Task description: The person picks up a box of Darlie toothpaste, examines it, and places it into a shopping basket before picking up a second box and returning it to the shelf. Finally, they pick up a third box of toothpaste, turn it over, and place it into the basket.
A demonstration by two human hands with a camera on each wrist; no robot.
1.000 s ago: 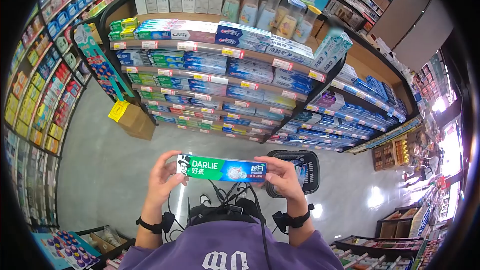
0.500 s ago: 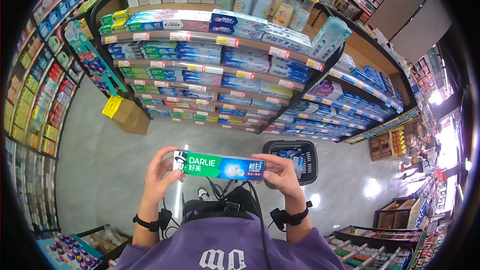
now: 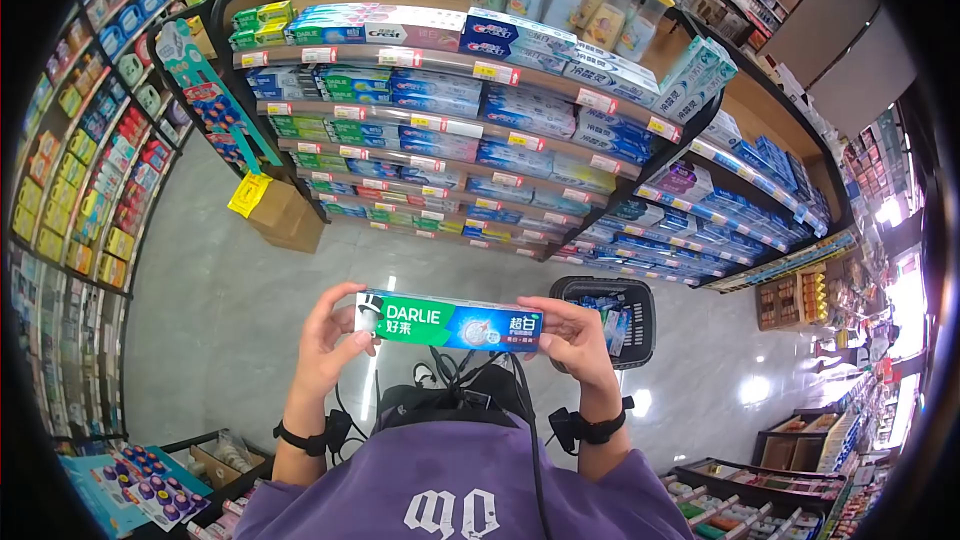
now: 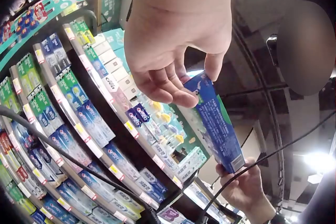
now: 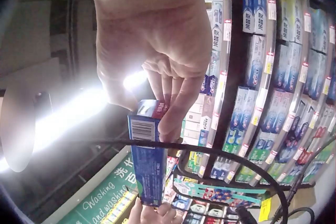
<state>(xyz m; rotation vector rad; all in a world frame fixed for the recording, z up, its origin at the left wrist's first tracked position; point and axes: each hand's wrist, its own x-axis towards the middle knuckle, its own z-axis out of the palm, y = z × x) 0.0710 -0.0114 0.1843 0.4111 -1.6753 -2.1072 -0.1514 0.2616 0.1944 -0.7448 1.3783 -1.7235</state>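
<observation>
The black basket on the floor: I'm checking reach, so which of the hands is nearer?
Right. In the head view, the right hand partly covers the black basket; the left hand is farther, holding the left end of the Darlie box.

The DARLIE box [image 3: 450,322] is white at its nine o'clock end, with a black-and-white hatted figure, then green with white letters; toward three o'clock it becomes bright blue, with white characters and a small dark red strip. In both wrist views, one long side is deep blue with a black-and-white barcode [image 5: 143,130]. In the head view, the shirt [image 3: 350,490] at six o'clock is purple with white lettering, the carton [image 3: 292,223] at nine o'clock brown, the basket [image 3: 643,340] at four o'clock black.
</observation>
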